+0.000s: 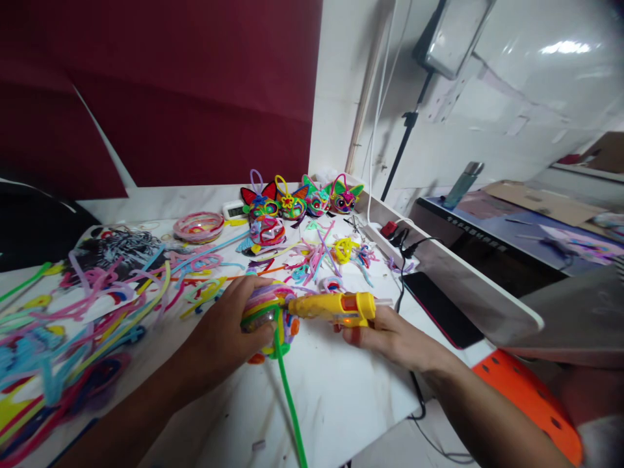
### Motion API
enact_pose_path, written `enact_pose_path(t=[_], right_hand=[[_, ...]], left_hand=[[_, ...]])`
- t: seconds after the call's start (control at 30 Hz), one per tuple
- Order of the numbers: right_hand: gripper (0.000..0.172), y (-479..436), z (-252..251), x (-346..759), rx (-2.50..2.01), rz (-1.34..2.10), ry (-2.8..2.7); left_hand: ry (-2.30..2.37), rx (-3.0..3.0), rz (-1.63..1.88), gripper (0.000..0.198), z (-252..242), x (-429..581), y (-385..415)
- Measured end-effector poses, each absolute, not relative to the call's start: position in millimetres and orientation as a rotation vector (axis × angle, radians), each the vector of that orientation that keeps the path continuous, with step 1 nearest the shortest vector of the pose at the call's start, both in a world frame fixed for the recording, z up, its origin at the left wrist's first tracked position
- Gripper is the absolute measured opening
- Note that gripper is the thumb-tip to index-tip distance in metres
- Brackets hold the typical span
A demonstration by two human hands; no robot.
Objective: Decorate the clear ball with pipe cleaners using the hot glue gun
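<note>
My left hand (238, 325) is closed round a small rounded ornament (266, 302) covered in colourful pipe cleaners, just above the white table. From the ornament a long green pipe cleaner (288, 396) trails down toward the table's near edge. In my right hand (385, 335) is a yellow hot glue gun (331, 307), gripped by its handle. Its nozzle tip meets the ornament near the start of the green strip, and a clear glue stick pokes out of its back. Fingers hide part of the ornament.
Loose pipe cleaners (107, 325) spread over the table's left side. Several finished animal-face ornaments (292, 203) stand at the back, near a round pink dish (199, 226). To the right lie a black phone (443, 309), a power strip (390, 244) and the glue gun's cable (400, 286).
</note>
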State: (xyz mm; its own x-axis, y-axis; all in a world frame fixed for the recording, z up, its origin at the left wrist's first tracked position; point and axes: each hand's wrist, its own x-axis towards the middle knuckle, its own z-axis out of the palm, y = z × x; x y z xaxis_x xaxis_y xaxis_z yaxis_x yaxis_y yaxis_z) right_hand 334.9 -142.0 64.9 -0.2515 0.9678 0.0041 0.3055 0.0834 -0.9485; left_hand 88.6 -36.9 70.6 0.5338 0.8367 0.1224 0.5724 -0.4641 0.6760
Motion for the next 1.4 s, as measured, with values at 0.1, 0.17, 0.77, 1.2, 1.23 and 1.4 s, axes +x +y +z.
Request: enact_pose_path(t=[0.1,0.17,0.77,1.2,1.23,1.4], right_hand=[[0.021,-139,60,336,-1.267,1.283,-1.568],[0.023,-137,57,336,-1.242,1.324,-1.519],[0.034,-138,61,334,-1.301,1.398,-1.446],[0.025,-142,66,332,-1.271,1.240,-1.628],[0.025,-143,66,332,-1.306,1.212,-1.652],[0.024,-149,69,329,-1.410,0.955,-1.826]], left_hand=[[1.115,2.214,0.612,0.049,70,89,-36],[1.099,2.225,0.622,0.047,70,88,-36],[1.107,2.246,0.669,0.045,64,87,-35],[1.126,2.206,0.600,0.047,71,88,-37],[1.125,2.208,0.601,0.047,71,88,-37],[1.126,2.206,0.606,0.047,71,89,-39]])
